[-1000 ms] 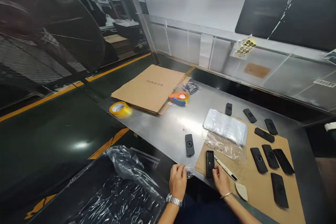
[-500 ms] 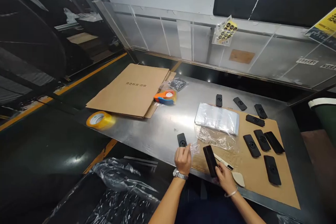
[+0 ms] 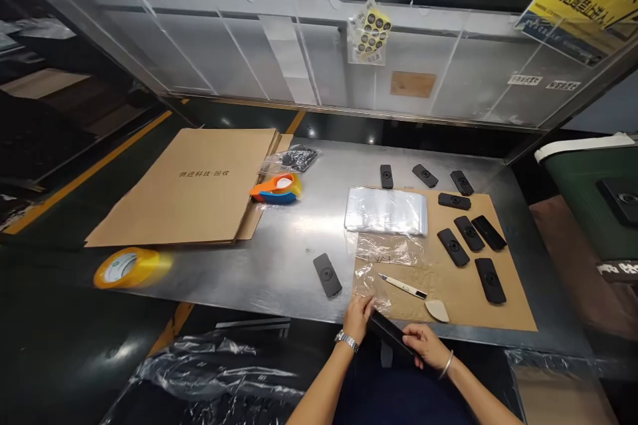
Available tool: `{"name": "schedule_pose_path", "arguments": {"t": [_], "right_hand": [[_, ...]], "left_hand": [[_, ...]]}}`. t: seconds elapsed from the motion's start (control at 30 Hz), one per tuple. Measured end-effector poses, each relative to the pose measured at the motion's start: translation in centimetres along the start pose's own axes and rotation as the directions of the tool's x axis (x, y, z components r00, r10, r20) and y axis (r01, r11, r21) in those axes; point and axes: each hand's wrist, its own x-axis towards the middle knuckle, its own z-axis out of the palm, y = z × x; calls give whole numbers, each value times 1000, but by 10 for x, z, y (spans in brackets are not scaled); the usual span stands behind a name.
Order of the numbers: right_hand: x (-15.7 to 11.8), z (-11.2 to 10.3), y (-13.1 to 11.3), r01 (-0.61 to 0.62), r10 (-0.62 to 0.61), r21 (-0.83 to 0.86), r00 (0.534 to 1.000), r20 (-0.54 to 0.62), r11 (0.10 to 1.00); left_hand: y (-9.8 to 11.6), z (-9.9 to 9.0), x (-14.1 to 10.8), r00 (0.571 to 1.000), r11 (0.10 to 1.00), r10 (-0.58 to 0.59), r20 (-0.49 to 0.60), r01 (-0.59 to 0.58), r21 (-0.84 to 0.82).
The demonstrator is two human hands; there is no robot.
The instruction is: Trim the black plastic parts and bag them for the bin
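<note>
Fingers of both hands grip 1 black device [image 3: 391,334] at the table [image 3: 279,259] edge.

A flat black rectangular device [image 3: 391,335] sits tilted at the table's near edge, held at both ends. A clear plastic bag [image 3: 366,282] lies crumpled just beside its left end, on the brown cardboard.

Steel table [image 3: 309,226] — bare metal top, glossy. On it at left: flattened cardboard sheets [image 3: 194,189], a yellow tape roll [image 3: 125,267] near the front corner, an orange-and-blue tape dispenser [image 3: 276,188], a small dark bag [image 3: 298,158] behind it. Centre: one black flat device [image 3: 327,274] lying alone. Right: a brown cardboard mat [image 3: 468,292] — two more black devices [image 3: 386,176] lie on bare metal just beyond its far edge.
</note>
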Motion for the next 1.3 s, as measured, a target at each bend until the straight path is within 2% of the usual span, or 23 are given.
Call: {"name": "schedule_pose_path", "arguments": {"t": [0.17, 0.27, 0.33, 0.5, 0.63, 0.73, 0.83, 1.0, 1.13, 1.3], "right_hand": [[6, 7, 9, -23, 8, -105, 989, -146, 994], [4, 12, 7, 11, -75, -221, 956, -284, 975], [0, 15, 4, 56, -164, -314, 930, -329, 948], [-7, 16, 0, 135, -311, -500, 906, -287, 855], [1, 4, -1, 132, -340, -600, 907, -247, 789], [12, -4, -4, 100, -336, -658, 910, -242, 746], [17, -5, -10, 79, -346, -723, 910, -229, 687], [11, 3, -12, 117, -385, -815, 912, -138, 567], [14, 3, -11, 149, -387, -838, 919, -79, 525], [30, 5, -21, 110, -360, -801, 923, -138, 589]], "left_hand": [[-2, -5, 2, 996, 998, 1, 88, 5, -63], [-3, -2, -2, 996, 998, -16, 88, 21, -52], [-3, 1, -4, 997, 998, -51, 56, 53, -28], [0, 5, -6, 993, 992, -117, 8, 116, 52], [2, 1, -7, 995, 992, -72, 64, 64, 113], [2, 1, -12, 995, 980, -76, 66, 62, 186], [3, 7, -21, 992, 950, -125, 21, 113, 291], [7, 22, -34, 973, 869, -180, -143, 225, 440], [10, 27, -44, 971, 811, -76, -228, 193, 553], [10, 24, -54, 965, 761, 160, -210, 14, 648]]}}
